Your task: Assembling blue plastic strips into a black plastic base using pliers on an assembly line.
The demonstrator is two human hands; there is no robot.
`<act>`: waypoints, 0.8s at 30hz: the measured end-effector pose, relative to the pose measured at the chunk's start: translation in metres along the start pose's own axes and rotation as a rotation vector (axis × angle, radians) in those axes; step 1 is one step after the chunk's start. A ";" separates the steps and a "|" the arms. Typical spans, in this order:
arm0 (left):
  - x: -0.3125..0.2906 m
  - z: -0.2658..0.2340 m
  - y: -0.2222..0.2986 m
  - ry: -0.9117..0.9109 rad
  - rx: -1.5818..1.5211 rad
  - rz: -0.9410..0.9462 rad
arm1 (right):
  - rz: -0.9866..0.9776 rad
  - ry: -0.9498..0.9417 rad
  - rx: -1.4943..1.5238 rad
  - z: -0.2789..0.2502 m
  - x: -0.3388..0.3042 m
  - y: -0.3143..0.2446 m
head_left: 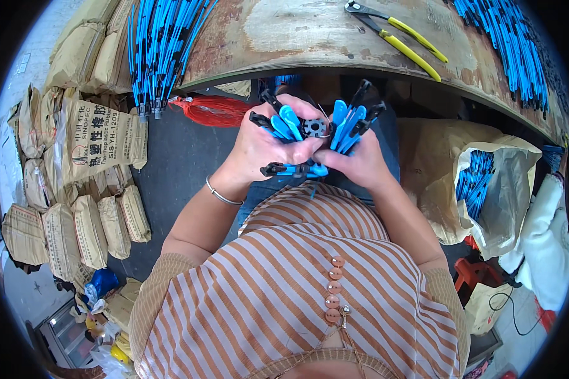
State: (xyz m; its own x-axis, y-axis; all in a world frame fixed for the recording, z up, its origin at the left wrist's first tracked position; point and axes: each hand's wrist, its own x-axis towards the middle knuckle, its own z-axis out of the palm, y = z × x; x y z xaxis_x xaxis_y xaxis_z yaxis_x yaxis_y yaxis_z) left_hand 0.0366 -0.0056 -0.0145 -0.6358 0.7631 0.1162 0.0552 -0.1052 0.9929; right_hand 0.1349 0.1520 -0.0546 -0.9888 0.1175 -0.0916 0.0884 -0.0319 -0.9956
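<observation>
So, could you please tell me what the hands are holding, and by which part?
Both hands, left hand and right hand, clasp a bundle of blue-and-black plastic pieces around a small black hub, gripped near its middle.

Worn, rust-stained wooden workbench (335,31) spans 11–2 o'clock, edge curved by lens. On it: yellow-handled pliers (398,35) at 1 o'clock; bundles of blue-and-black rods (161,44) overhang edge at 11. Dark grey floor (177,164) below. Stacked tan paper sacks (82,189) fill 8–10 o'clock. Open tan paper bag w/ clear liner (487,189) at 3 o'clock. Red mesh netting (212,110) under bench. Daylight, even.
</observation>
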 end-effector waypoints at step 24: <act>0.017 0.013 0.006 -0.149 0.068 -0.217 | 0.213 -0.363 0.008 -0.056 0.014 -0.038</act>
State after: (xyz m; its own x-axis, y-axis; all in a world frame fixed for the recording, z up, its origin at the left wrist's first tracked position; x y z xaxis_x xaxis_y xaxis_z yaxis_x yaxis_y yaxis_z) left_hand 0.0364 0.0153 -0.0057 -0.5187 0.8489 -0.1019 -0.0153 0.1099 0.9938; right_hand 0.1243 0.2100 -0.0190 -0.9265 -0.2504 -0.2810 0.2964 -0.0254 -0.9547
